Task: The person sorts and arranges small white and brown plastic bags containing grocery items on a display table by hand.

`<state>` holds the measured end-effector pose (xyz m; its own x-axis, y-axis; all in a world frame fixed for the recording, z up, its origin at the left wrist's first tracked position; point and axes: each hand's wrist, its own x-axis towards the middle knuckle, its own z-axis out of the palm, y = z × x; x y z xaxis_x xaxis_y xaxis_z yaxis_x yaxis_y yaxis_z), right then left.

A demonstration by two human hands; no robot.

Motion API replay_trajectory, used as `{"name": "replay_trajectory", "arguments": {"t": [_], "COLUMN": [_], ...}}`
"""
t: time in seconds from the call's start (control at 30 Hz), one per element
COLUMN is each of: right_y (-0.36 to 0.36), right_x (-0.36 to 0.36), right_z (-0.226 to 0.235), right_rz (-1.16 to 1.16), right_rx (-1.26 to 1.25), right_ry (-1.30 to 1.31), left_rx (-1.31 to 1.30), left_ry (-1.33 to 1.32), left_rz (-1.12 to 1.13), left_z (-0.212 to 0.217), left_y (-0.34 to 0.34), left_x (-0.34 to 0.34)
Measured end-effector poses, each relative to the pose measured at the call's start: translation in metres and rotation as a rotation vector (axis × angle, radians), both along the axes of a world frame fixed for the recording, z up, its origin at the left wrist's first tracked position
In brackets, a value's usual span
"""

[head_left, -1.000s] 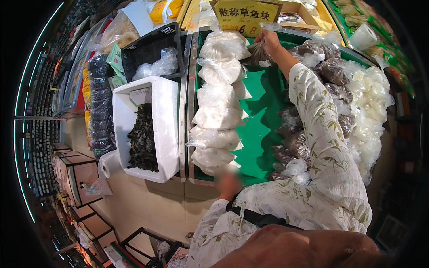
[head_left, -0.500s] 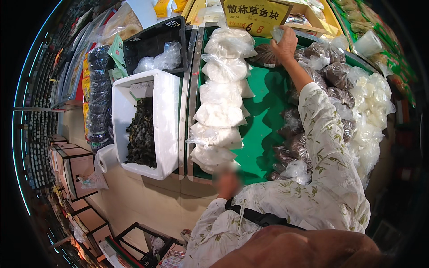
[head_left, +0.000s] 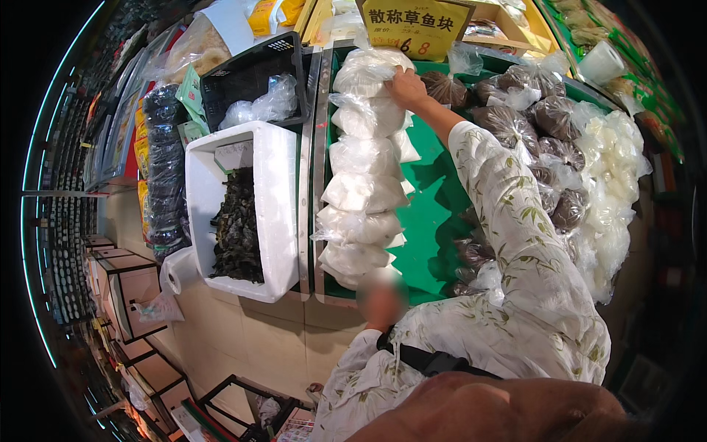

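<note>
At upper centre I see the right hand [head_left: 405,87] outstretched, touching the topmost white bag [head_left: 368,71], hold unclear, now off the dark bag [head_left: 446,90] alongside. Lower centre, the left hand [head_left: 381,300] blurs; its grasp I can't tell.

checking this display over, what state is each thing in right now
Right hand: at the farthest white bag, grip unclear
Left hand: blurred, grip unclear
White bags: filled, lined up in a row
Brown bags: filled, heaped
Foam box: open, dark leafy pieces inside
Black crate: open, clear plastic inside
</note>
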<state>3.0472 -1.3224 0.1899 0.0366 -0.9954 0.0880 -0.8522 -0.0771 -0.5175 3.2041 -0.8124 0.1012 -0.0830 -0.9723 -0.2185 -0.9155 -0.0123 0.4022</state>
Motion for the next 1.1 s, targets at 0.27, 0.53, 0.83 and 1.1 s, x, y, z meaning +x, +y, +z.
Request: {"name": "replay_trajectory", "arguments": {"t": [0.27, 0.53, 0.83, 1.1], "right_y": [-0.015, 0.032, 0.169, 0.257], "right_x": [-0.021, -0.135, -0.256, -0.299], "right_z": [-0.011, 0.036, 0.128, 0.096], "right_rz": [0.113, 0.556, 0.382, 0.082], "right_rx": [0.026, -0.026, 0.280, 0.432], "right_ry": [-0.227, 0.059, 0.378, 0.690], "left_rx": [-0.069, -0.008, -0.046, -0.002], "left_ry": [0.007, 0.089, 0.056, 0.078], "left_rz": [0.014, -0.030, -0.229, -0.392], "left_z": [0.010, -0.060, -0.100, -0.099], "left_y": [-0.007, 0.018, 0.011, 0.006], "left_x": [-0.002, 0.015, 0.025, 0.025]}}
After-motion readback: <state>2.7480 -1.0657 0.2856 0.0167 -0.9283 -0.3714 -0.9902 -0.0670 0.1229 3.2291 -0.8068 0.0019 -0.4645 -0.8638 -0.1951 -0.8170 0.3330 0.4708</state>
